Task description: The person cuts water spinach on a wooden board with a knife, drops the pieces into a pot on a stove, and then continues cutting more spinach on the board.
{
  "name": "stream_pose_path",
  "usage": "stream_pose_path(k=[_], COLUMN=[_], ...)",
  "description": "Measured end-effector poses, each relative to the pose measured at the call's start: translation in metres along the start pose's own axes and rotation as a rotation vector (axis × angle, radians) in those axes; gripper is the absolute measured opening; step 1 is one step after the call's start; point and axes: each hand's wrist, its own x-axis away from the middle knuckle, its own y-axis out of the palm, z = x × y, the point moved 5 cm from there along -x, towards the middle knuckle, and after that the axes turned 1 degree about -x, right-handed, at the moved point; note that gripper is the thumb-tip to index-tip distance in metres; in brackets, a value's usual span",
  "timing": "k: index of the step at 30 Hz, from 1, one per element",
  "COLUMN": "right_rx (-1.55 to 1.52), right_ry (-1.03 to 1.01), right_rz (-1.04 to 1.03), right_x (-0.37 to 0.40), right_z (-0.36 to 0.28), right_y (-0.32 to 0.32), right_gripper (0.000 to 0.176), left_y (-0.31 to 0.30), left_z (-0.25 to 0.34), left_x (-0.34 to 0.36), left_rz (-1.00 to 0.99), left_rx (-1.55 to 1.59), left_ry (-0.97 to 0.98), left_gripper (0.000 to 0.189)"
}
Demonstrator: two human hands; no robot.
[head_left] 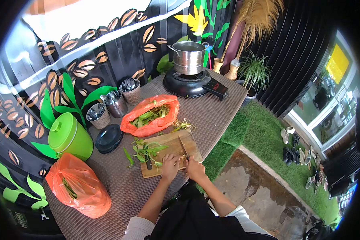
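Note:
My right hand (195,168) is wrapped round the handle of a knife (182,144), whose blade points away from me over the wooden cutting board (158,172). On the near part of the board, my left hand (171,167) lies just left of the knife, fingers bent down onto leafy greens; the fingers partly hide what they press. Loose leafy greens (145,150) spread over the board's left side and onto the table. Behind the board, an open orange plastic bag (142,129) holds more greens. Pale root trimmings (185,125) sit at the board's far edge.
A steel pot (189,59) stands on a black portable stove (187,85) at the far end of the table (132,196). To the left are a tied orange bag (82,190), a green bucket (70,138), black plates (109,138) and metal cutlery cups (115,105). The table's edge runs close by my right hand.

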Motion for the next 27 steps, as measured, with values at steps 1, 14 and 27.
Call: stream_pose_path(k=[1,14,27], right_rx=[0.001,-0.034,-0.038], right_ry=[-0.003,-0.034,0.016], right_rz=[-0.015,0.061,-0.003], right_x=[0.004,0.017,0.010], right_z=[-0.001,-0.008,-0.010], right_y=[-0.001,0.007,0.014], right_gripper=[0.031,0.032,0.035], left_y=[0.000,-0.002,0.001], left_z=[-0.001,0.000,-0.001], left_x=[0.001,0.001,-0.001], left_rz=[-0.001,0.033,0.042], left_rx=[0.008,0.008,0.004], left_ry=[-0.003,0.000,-0.038], left_gripper=[0.014,0.014,0.010])
